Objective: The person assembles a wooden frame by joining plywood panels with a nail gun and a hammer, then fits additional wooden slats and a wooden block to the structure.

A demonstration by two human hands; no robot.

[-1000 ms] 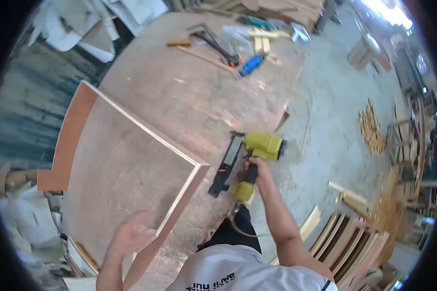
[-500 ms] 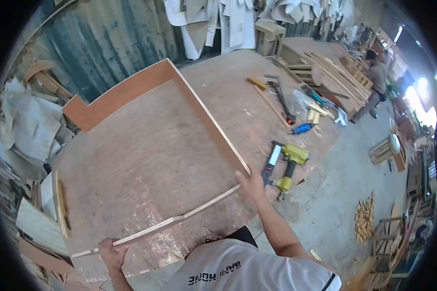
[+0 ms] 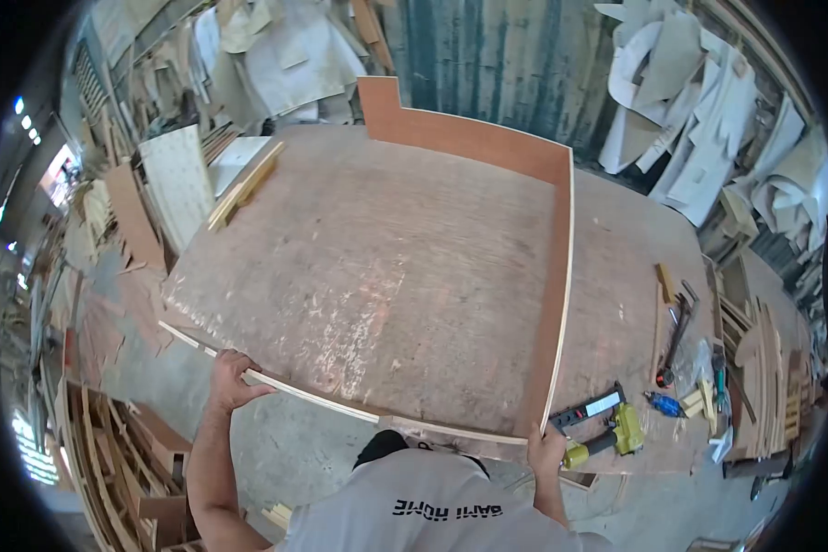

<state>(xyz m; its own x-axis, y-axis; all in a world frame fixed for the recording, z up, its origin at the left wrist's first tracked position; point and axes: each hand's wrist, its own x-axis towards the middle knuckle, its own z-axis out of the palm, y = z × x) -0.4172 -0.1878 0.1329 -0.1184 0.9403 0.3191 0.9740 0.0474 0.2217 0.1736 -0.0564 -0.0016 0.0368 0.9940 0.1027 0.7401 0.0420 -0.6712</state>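
Brown frame on scuffed wood tabletop, corrugated wall beyond.

The tabletop is lit softly and fairly evenly, with only faint shadows cast. At the far left, 2 larger patches of daylight are blown out (small glaring spots are seen nearby). Straight lines are bowed by the wide lens, the corners are blacked out, and detail is softened towards the rim.
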